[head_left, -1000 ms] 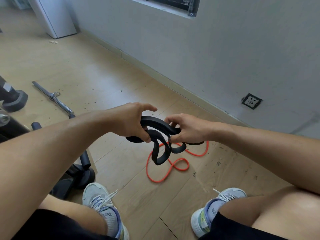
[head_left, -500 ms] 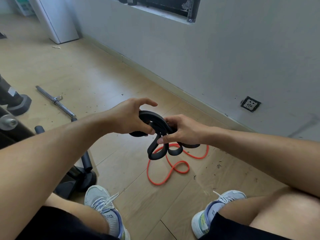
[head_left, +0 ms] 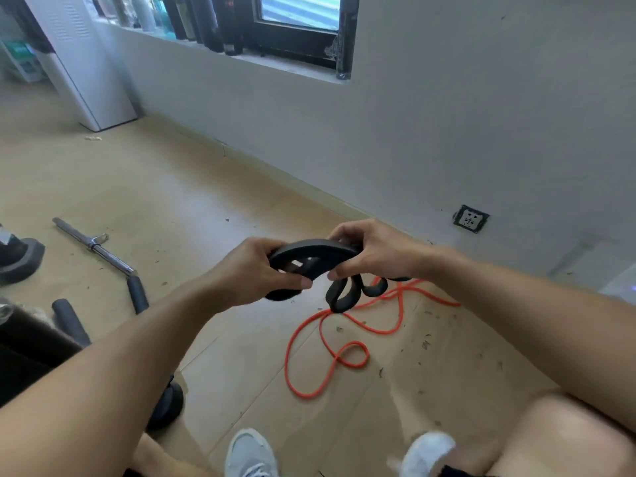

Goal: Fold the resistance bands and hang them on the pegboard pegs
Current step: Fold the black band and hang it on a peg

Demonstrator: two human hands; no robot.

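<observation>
The black band (head_left: 311,249) is held up in front of the person, above the floor, gathered into a thick bundle whose long axis runs left to right in a shallow arch. The left hand (head_left: 254,270) grips its left end, fingers curled over the top and thumb pressed underneath. The right hand (head_left: 370,251) grips the right end the same way, fingers wrapped round the far side. Between the two hands the arch is bare; below the right hand several loose loops of the band hang down, and a short dark end pokes out under the left hand.

The orange band (head_left: 330,352) lies in loose loops on the wooden floor (head_left: 192,201), beneath and nearer than the hanging loops, apart from them. To the far left a metal bar (head_left: 94,244) with dark grips lies on the floor. A wall socket (head_left: 470,219) sits low on the wall at right. Two light shoes (head_left: 251,452) show at the near edge.
</observation>
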